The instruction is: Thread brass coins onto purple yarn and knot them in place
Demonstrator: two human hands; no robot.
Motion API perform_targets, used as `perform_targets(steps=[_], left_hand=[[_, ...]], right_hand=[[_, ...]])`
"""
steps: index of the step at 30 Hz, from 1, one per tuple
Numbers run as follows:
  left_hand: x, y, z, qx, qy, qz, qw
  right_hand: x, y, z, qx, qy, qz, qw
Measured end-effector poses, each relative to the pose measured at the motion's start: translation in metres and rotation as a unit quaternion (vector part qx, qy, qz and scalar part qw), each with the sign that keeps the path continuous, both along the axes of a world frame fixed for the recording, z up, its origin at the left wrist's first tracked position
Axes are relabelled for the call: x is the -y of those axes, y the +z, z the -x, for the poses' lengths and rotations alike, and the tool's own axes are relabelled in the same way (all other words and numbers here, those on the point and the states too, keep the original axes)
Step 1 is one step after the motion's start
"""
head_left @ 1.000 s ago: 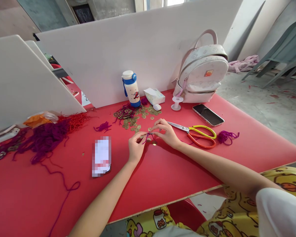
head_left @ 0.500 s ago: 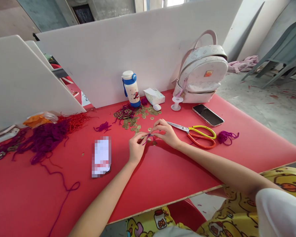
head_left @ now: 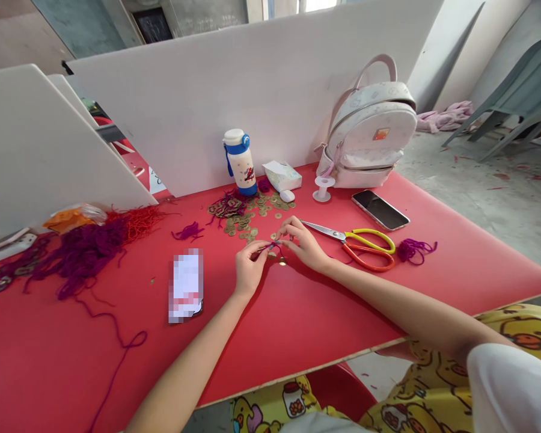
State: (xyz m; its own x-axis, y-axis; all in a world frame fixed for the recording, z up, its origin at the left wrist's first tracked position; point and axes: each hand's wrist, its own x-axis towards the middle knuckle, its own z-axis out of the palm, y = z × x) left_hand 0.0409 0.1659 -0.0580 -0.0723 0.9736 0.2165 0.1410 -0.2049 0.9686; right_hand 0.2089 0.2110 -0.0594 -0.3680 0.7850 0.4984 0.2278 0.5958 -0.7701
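My left hand [head_left: 247, 269] and my right hand [head_left: 303, 242] meet over the middle of the red table [head_left: 297, 313]. Both pinch a short purple yarn strand [head_left: 273, 247] stretched between their fingertips. A small brass coin [head_left: 282, 261] hangs or lies just below the strand. Behind my hands a scatter of brass coins [head_left: 252, 213] spreads across the table, some tangled with purple yarn. Scissors with yellow and orange handles [head_left: 363, 245] lie shut just right of my right hand.
A blue-and-white bottle [head_left: 239, 161], tissue pack [head_left: 282, 175], empty white spool [head_left: 323, 187], white backpack [head_left: 370, 135] and black phone [head_left: 380, 209] stand at the back. Purple and red yarn heaps [head_left: 83, 246] lie at left. A blurred card [head_left: 186, 285] and yarn tuft [head_left: 415, 248] lie nearby.
My hands stay in place; the fingers shift slightly on the purple strand, the right hand edging a little up and left.
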Motion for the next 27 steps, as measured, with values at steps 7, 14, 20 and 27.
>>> perform_targets(steps=[7, 14, 20, 27], left_hand=[[-0.0008, -0.0012, 0.0, -0.002, 0.012, -0.008, 1.0], [0.0, 0.0012, -0.0004, -0.012, 0.001, -0.006, 1.0], [-0.0003, -0.0017, 0.0016, -0.011, -0.002, -0.005, 1.0], [-0.001, -0.0031, 0.0017, -0.004, -0.009, -0.004, 1.0]], right_hand=[[0.0034, 0.0031, -0.0016, 0.035, 0.013, -0.027, 0.999], [0.0027, 0.0019, -0.0009, 0.039, 0.025, -0.018, 0.999], [0.0057, 0.0023, 0.0004, 0.079, -0.023, -0.011, 0.997], [0.0056, 0.0063, -0.0019, 0.064, 0.018, -0.035, 0.997]])
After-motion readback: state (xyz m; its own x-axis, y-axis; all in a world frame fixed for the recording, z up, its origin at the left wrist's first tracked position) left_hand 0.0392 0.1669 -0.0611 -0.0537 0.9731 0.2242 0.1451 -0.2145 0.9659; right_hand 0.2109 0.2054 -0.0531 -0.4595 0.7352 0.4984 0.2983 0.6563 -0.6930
